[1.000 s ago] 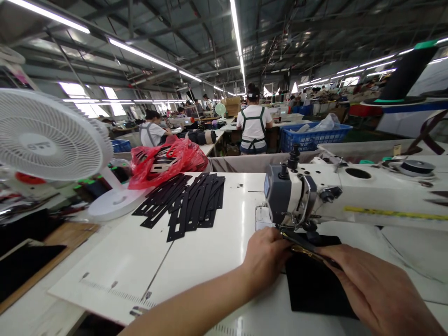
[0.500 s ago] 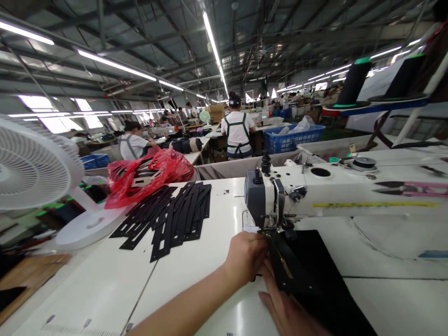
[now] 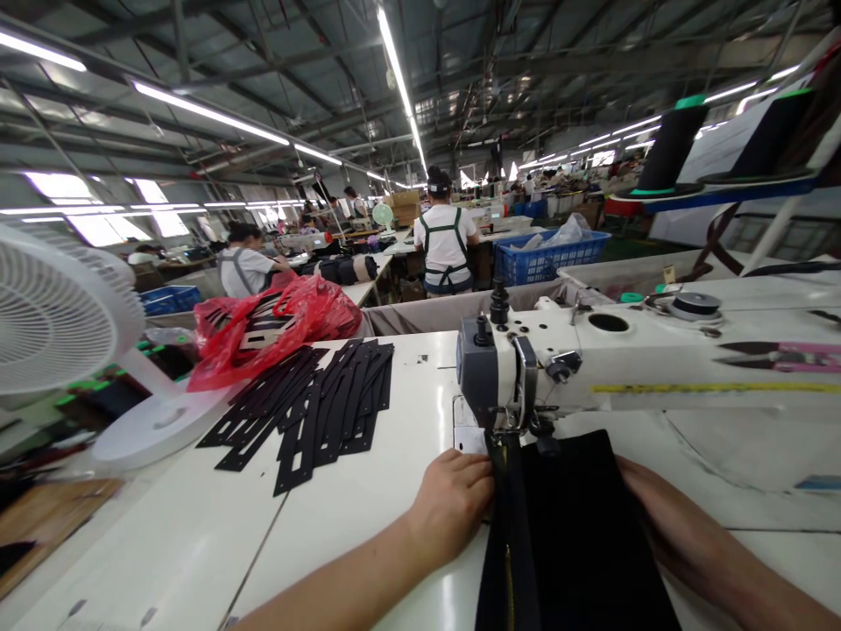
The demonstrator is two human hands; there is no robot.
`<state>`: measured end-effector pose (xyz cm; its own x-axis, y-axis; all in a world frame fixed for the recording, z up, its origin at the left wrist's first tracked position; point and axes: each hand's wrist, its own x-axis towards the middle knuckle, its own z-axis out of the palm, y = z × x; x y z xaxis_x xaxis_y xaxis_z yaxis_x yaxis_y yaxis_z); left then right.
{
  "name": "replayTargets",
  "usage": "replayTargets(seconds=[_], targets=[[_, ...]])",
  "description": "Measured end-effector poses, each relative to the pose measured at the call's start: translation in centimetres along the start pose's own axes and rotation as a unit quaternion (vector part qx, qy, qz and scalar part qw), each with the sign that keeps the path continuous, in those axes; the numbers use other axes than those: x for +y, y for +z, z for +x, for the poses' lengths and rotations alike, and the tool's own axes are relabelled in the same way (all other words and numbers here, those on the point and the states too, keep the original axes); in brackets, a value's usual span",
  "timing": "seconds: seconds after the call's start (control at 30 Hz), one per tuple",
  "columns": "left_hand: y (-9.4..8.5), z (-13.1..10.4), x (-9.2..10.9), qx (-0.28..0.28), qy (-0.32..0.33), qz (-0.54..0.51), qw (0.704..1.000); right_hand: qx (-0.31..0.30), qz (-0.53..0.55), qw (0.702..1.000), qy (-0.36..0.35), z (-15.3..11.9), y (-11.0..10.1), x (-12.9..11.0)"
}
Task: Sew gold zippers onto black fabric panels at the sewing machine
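A black fabric panel (image 3: 591, 535) lies under the head of a white sewing machine (image 3: 519, 377). Along its left side runs a black zipper strip (image 3: 509, 561) with a gold-coloured pull. My left hand (image 3: 456, 499) is closed at the strip's left edge, just in front of the presser foot; its fingertips are partly hidden. At the panel's right edge is my right hand (image 3: 663, 508), holding that edge, with some fingers out of sight beneath the cloth.
Left of the machine lies a pile of black slotted strips (image 3: 328, 412), beside a red plastic bag (image 3: 276, 324) and a white fan (image 3: 151, 403). Pink-handled snips (image 3: 781, 355) rest on the machine. Beyond are a blue basket (image 3: 552, 258) and co-workers, one with a white shirt (image 3: 443, 241).
My right hand has moved from beside the left hand to the panel's right edge. The zipper strip and panel now lie straighter toward me. My left hand has shifted slightly down.
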<state>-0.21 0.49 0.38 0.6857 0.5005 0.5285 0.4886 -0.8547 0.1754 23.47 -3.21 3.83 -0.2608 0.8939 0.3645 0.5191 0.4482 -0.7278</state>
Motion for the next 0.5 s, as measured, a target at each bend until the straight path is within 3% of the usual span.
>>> replayTargets(seconds=[0.03,0.1,0.13,0.17,0.3,0.4,0.5], targets=[[-0.1,-0.1,0.0,-0.008,0.002,0.001,1.0,-0.048,0.136,0.984,0.106,0.0,0.2,-0.5],[-0.2,-0.2,-0.1,-0.021,0.004,0.002,1.0,-0.098,0.324,0.903,0.264,0.0,0.4,-1.3],[-0.2,-0.2,-0.1,-0.025,0.004,-0.002,1.0,-0.101,0.354,0.881,0.297,0.1,0.5,-1.7],[-0.3,-0.2,-0.1,-0.024,0.004,-0.009,1.0,-0.097,0.359,0.878,0.303,0.2,0.5,-2.0],[-0.3,-0.1,-0.3,0.011,-0.021,-0.052,0.998,-0.065,0.276,0.922,0.264,1.2,-0.2,-2.2],[-0.2,-0.1,-0.5,0.046,-0.062,-0.061,0.995,0.032,0.169,0.947,0.273,1.3,-1.1,-1.0],[-0.3,-0.1,-0.8,0.046,-0.053,-0.069,0.995,0.102,0.096,0.954,0.267,0.6,-1.5,0.4]])
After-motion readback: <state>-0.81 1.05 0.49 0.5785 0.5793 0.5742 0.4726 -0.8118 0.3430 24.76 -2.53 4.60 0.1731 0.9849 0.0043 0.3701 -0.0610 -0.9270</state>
